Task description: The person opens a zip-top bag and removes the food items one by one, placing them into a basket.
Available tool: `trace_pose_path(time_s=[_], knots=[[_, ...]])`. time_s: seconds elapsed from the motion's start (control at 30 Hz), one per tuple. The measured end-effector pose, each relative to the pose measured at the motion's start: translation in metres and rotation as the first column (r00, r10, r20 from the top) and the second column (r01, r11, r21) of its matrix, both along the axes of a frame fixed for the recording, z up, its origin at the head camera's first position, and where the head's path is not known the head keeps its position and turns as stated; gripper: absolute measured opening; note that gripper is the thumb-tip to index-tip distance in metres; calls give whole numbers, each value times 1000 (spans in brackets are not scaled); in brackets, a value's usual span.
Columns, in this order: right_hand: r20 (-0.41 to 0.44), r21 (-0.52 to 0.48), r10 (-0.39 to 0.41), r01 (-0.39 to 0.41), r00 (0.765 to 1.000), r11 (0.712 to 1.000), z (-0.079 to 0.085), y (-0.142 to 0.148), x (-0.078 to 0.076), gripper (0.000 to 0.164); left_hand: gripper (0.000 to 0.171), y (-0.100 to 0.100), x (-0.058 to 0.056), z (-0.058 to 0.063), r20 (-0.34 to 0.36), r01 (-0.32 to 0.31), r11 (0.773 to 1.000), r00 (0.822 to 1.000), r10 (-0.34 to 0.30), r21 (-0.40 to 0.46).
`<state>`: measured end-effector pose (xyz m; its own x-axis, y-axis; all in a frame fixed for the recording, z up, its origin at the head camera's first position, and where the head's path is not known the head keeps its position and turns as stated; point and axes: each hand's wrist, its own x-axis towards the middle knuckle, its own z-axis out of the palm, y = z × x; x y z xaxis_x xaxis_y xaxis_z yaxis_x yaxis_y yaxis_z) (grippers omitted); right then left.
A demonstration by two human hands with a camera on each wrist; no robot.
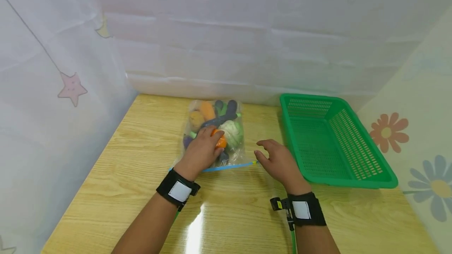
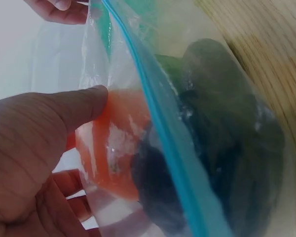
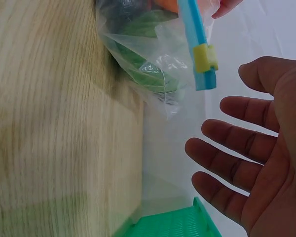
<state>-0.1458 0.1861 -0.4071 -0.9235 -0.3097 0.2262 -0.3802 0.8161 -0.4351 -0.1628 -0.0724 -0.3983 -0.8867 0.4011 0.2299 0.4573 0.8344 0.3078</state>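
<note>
A clear zip bag point(image 1: 241, 150) full of toy-like vegetables lies on the table, its blue zip strip point(image 2: 160, 116) along the near side. My left hand point(image 1: 201, 150) grips the bag over an orange piece point(image 1: 221, 141), which shows between thumb and fingers. Through the plastic I see a pale green-white vegetable point(image 1: 231, 132), dark long ones and more orange ones. A yellow slider point(image 3: 204, 58) sits at the strip's right end. Just to its right, my right hand point(image 1: 280, 163) hovers with fingers spread, holding nothing; in the right wrist view a gap separates them.
To the right stands a green plastic basket point(image 1: 347, 182) with slotted walls, close beside my right hand. The wooden table point(image 1: 116, 167) ends at a pale cloth backdrop point(image 1: 219, 58) behind the bag. Printed cloth also hangs at both sides.
</note>
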Motion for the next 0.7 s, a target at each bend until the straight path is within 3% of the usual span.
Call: trace_pose_path(time_s=[0.3,0.43,0.53,0.7], knots=[[-10,-17,2,-2,1000,1000,1,-1,-3,33,51,2,5,3,-50,-112,994,992,112,12],[11,-51,17,-17,1000,999,-1,0,-5,37,53,4,4,4,-41,-107,994,993,107,-4],[97,-84,20,-12,995,996,-3,2,-7,44,50,7,4,5,-54,-69,998,996,68,-6],[284,-79,46,-24,958,997,-8,4,-11,52,38,16,6,5,-159,2,1000,987,1,17]])
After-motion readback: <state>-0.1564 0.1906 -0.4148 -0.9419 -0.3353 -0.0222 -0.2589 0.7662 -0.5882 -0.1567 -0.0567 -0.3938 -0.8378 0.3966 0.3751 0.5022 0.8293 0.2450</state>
